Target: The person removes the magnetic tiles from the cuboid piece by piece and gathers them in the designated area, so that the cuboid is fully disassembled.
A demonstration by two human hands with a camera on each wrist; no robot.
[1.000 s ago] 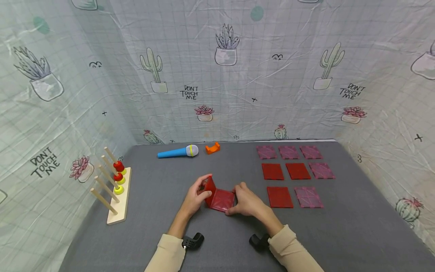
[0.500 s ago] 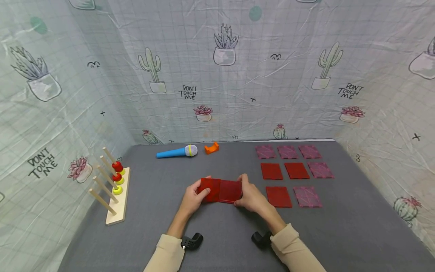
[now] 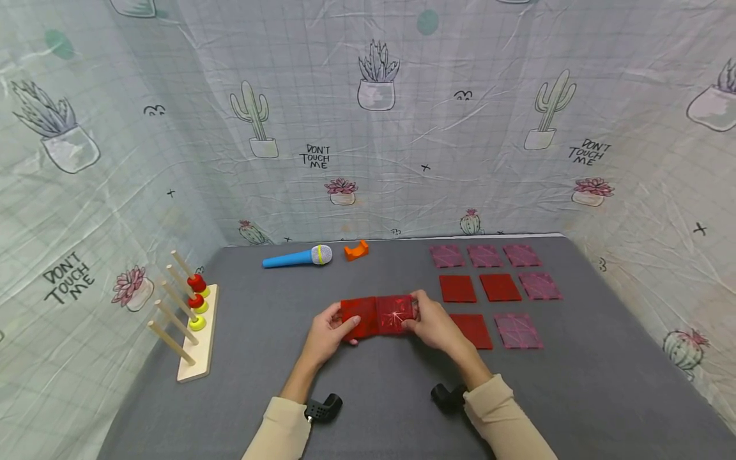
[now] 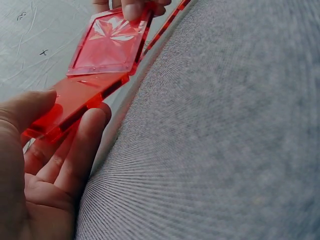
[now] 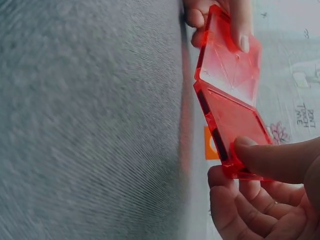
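Two translucent red square magnetic tiles meet edge to edge above the table, tilted slightly against each other. My left hand (image 3: pixel 326 333) pinches the left tile (image 3: pixel 365 313), thumb on its face and fingers beneath, as the left wrist view shows. My right hand (image 3: pixel 434 327) pinches the right tile (image 3: pixel 393 312) at its outer side. In the right wrist view the thumb lies on this right tile (image 5: pixel 237 117) with fingers underneath. Dark strips show inside its edge. Just right of the right hand lies a flat red tile (image 3: pixel 476 333), partly covered by the hand.
More flat tiles lie in rows at the right, some plain red (image 3: pixel 458 289), some pinkish with line patterns (image 3: pixel 519 331). A wooden peg board (image 3: pixel 202 348) with red and yellow rings stands left. A blue toy microphone (image 3: pixel 290 259) and an orange curved piece (image 3: pixel 356 251) lie at the back.
The left tile, earlier steeply raised beside the right one, has swung out nearly level with it. Both tiles have lifted toward the camera, and the right thumb has come onto the right tile's face.
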